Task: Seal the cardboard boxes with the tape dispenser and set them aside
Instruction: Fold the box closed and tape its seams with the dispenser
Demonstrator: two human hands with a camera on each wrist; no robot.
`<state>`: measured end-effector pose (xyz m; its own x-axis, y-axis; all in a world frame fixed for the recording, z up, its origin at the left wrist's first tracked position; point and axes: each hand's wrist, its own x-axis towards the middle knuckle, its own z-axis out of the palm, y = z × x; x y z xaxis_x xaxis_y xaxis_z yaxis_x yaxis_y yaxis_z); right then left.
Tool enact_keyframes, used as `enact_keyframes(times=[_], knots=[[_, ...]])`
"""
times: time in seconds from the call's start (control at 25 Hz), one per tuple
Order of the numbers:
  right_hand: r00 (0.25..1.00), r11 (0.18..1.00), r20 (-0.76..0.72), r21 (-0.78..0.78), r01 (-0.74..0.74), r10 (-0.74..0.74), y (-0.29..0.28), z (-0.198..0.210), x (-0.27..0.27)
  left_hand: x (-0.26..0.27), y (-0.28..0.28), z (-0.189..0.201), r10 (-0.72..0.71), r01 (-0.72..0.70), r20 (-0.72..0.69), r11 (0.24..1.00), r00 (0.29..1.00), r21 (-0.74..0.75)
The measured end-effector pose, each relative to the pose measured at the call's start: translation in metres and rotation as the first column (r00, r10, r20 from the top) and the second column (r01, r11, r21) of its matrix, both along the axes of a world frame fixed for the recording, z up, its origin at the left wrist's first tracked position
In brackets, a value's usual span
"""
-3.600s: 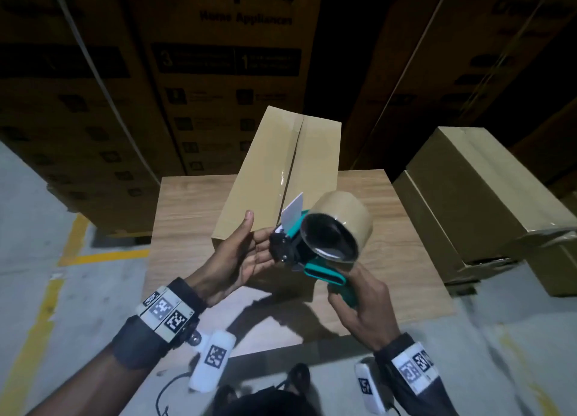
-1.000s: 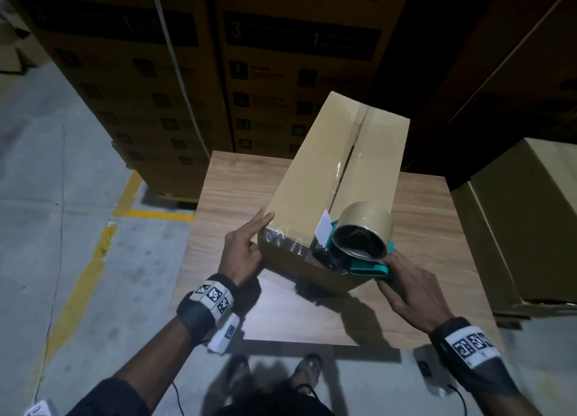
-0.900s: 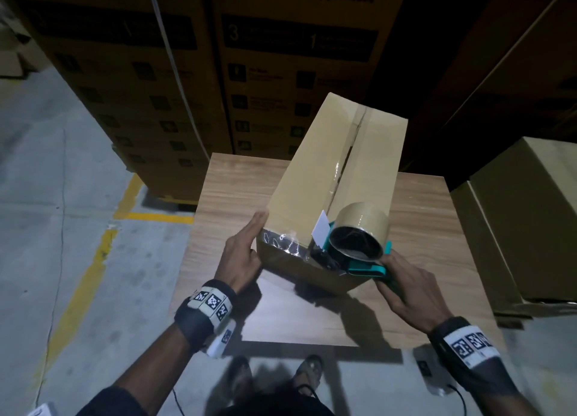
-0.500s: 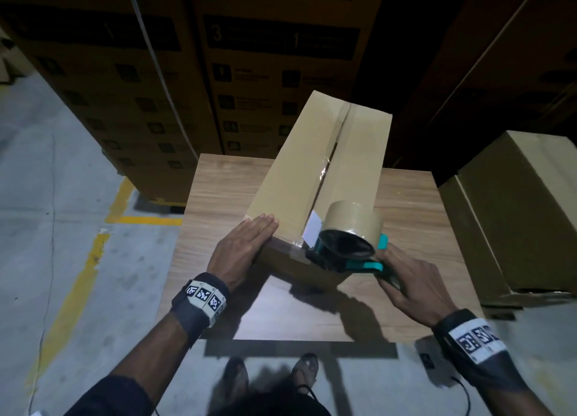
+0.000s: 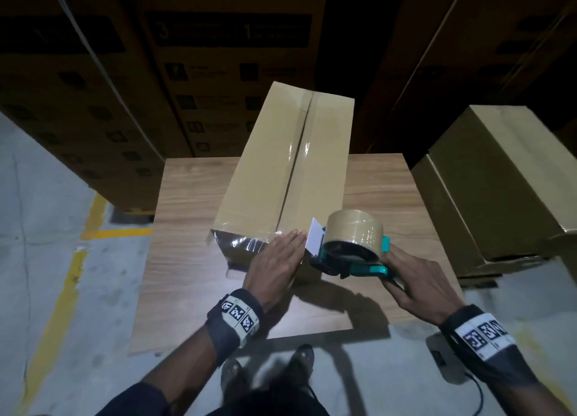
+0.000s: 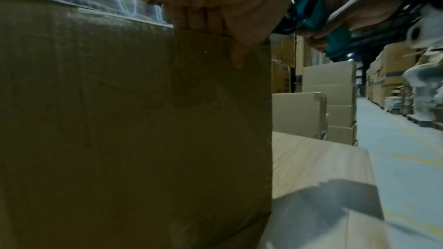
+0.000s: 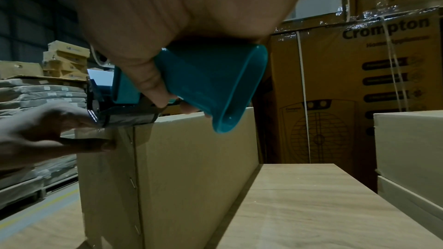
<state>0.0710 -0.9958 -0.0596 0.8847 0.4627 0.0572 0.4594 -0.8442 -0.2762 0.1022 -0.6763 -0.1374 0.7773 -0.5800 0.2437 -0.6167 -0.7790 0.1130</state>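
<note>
Left hand (image 5: 274,266) lies flat on the box (image 5: 290,178); right hand (image 5: 415,278) grips the tape dispenser (image 5: 352,247) (teal handle).

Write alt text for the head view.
A left hand lies flat on the near end of a long cardboard box on a wooden table, while the right hand grips a teal tape dispenser at that end. More boxes stand to the right.
</note>
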Motion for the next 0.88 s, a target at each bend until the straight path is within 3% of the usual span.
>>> enact_keyframes(times=[0.16,0.32,0.4,0.68,0.8,0.88], knots=[[0.999,0.999,-0.045,-0.038,0.007,-0.009,-0.012,0.004,-0.004,0.007,0.006,-0.001,0.034,-0.034,-0.002,0.999,0.999,0.032],[0.997,0.996,0.001,-0.056,0.073,-0.073,-0.063,0.024,-0.033,0.007,0.003,0.0,-0.005,0.01,0.081,0.998,0.997,-0.058],[0.995,0.994,0.017,-0.053,0.099,-0.098,-0.08,0.023,-0.041,0.007,0.004,-0.005,-0.009,0.012,0.103,1.0,0.995,-0.026],[0.976,0.989,-0.161,0.008,0.149,-0.146,-0.05,-0.082,-0.032,0.004,0.001,-0.004,0.012,-0.01,0.047,0.999,0.999,-0.044],[0.991,0.996,-0.133,-0.094,0.0,-0.013,-0.039,-0.127,-0.039,0.003,0.001,-0.003,0.068,-0.067,0.023,0.996,0.997,-0.054],[0.976,0.998,-0.209,-0.025,0.055,-0.059,-0.032,-0.145,-0.06,0.004,-0.001,-0.001,0.065,-0.063,0.021,0.995,0.998,-0.073]])
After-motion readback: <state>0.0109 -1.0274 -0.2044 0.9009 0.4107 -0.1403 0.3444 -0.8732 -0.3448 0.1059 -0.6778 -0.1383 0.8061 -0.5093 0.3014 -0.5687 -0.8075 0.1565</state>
